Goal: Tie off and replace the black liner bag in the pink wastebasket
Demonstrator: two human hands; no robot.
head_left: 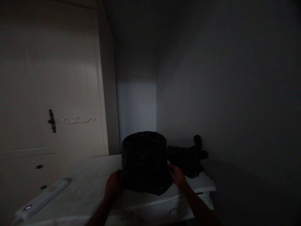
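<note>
A black plastic bag (145, 169) is drawn around a round, bin-like shape standing upright on a white dresser (94, 175). Its folded rim forms a wide ring at the top, and its loose lower edge hangs down over the side. At the bag's left side my left hand (113, 183) is closed on the plastic, its fingertips partly lost in the dark. My right hand (177, 175) grips the bag's right edge, thumb and fingers pressed together. What the bag covers is hidden.
Behind my right hand lies a crumpled dark bag (188, 160) with knotted ends, near the wall. A white power strip (43, 199) rests at the dresser's left. On the left stands a white wardrobe (77, 84) with a dark handle. The light is dim.
</note>
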